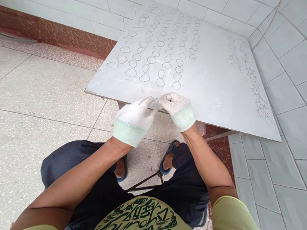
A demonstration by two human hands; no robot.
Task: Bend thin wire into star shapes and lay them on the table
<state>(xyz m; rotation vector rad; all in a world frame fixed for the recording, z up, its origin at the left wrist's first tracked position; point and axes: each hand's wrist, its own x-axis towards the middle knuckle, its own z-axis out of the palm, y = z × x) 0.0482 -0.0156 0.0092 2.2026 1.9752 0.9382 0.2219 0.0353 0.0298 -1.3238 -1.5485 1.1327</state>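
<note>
Both my hands wear white knit gloves with pale green cuffs. My left hand [133,119] and my right hand [177,110] meet at the near edge of a grey board [217,82]. Together they pinch a small thin wire piece [155,103] between the fingertips. On the board lie several rows of figure-eight wire loops [165,45], the nearest loop just beyond my fingers. A line of small star-shaped wire pieces [249,73] runs along the board's right side.
The board rests low in a corner of white tiled walls [303,74], over a speckled floor [30,106]. My knees in dark trousers and blue sandals [168,158] sit under its near edge. Thin dark metal rods [147,182] lie by my feet.
</note>
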